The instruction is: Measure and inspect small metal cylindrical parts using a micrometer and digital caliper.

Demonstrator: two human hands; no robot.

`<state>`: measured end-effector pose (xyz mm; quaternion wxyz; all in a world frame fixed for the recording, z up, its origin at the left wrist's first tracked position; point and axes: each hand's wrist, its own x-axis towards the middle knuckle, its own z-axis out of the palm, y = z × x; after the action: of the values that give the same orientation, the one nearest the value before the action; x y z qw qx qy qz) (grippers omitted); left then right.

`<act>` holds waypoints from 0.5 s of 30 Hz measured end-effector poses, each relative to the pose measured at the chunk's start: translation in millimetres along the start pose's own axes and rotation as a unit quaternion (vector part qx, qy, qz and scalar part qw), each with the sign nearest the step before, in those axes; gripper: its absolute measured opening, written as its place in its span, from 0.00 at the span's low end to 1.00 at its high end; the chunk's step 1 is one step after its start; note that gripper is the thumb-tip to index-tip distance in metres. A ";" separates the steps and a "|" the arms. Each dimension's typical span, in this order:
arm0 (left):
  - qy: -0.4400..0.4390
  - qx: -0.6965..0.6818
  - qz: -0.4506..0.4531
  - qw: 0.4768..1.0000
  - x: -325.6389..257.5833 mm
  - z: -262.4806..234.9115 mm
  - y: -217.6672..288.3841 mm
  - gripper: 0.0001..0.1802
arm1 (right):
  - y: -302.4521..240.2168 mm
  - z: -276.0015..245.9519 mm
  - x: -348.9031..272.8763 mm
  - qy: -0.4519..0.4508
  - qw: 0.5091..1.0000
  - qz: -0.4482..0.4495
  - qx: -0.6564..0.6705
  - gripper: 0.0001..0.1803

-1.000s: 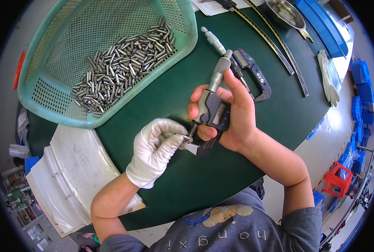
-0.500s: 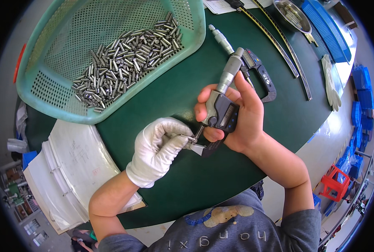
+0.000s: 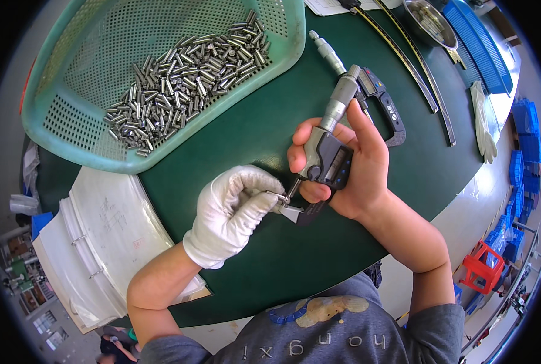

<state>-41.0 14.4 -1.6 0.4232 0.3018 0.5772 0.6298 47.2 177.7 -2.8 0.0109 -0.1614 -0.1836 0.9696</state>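
Note:
My left hand (image 3: 229,212), in a white glove, pinches a small metal pin (image 3: 276,196) between thumb and fingers. The pin sits in the jaw gap of a digital micrometer (image 3: 326,159), by the spindle and anvil; whether both faces touch it is too small to tell. Bare, my right hand (image 3: 361,164) is wrapped round the micrometer's frame, its thumb up along the silver barrel. A second digital micrometer (image 3: 376,91) lies on the table just beyond. Up to the left, a green perforated basket (image 3: 161,162) holds a heap of similar metal pins (image 3: 179,85).
An open binder of papers (image 3: 118,224) lies left on the green table (image 3: 270,267). Two long metal strips (image 3: 413,60), a steel bowl (image 3: 431,24), a blue basket (image 3: 480,45) and a white glove (image 3: 483,121) are at the right. A red stool (image 3: 484,267) stands on the floor.
Both hands keep their grips, with the pin still at the micrometer's jaws. The micrometer and right hand appear slightly further right, along with a small shift of the whole view.

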 end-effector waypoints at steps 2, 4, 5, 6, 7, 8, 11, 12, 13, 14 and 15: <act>-0.001 0.006 -0.003 1.000 0.1 -0.3 -0.2 0.04 | -0.1 -0.5 0.2 -0.002 1.000 0.000 0.001 0.37; -0.001 0.009 -0.002 1.000 -0.5 -1.1 -0.7 0.04 | 0.7 -0.1 0.7 -0.004 1.000 0.001 0.002 0.37; -0.001 0.008 -0.003 1.000 -0.4 -1.1 -0.6 0.04 | 0.7 0.0 0.7 -0.004 1.000 0.000 0.003 0.37; -0.001 0.011 -0.004 1.000 -0.4 -1.1 -0.4 0.04 | 0.7 0.0 0.7 -0.003 1.000 0.000 0.005 0.37; -0.002 0.013 -0.005 1.000 -0.4 -1.1 -0.4 0.04 | 0.7 -0.1 0.8 -0.003 1.000 0.000 0.005 0.37; -0.002 0.013 -0.005 1.000 -0.4 -1.1 -0.3 0.04 | 0.7 0.0 0.8 -0.002 1.000 -0.001 0.004 0.37; -0.004 0.010 -0.005 1.000 -0.6 -0.9 -0.1 0.04 | 0.8 -0.9 1.1 0.000 1.000 -0.002 0.000 0.37; -0.003 0.007 -0.004 1.000 -0.5 -0.8 0.3 0.04 | 1.0 -1.2 1.2 0.000 1.000 -0.003 -0.005 0.38; -0.001 0.003 -0.004 1.000 -0.5 -0.8 0.5 0.04 | 1.0 -1.3 1.0 0.000 1.000 -0.004 -0.005 0.38; -0.002 0.003 -0.004 1.000 -0.2 -0.5 0.6 0.04 | 0.6 -1.8 0.5 -0.005 1.000 -0.009 -0.016 0.37; -0.002 0.005 -0.005 1.000 0.1 -0.5 0.7 0.05 | 0.2 -2.2 0.2 -0.010 0.999 -0.015 -0.026 0.37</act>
<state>-41.6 14.3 -1.0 0.4262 0.3025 0.5808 0.6241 47.7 178.4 -4.8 0.0192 -0.1487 -0.2116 0.9658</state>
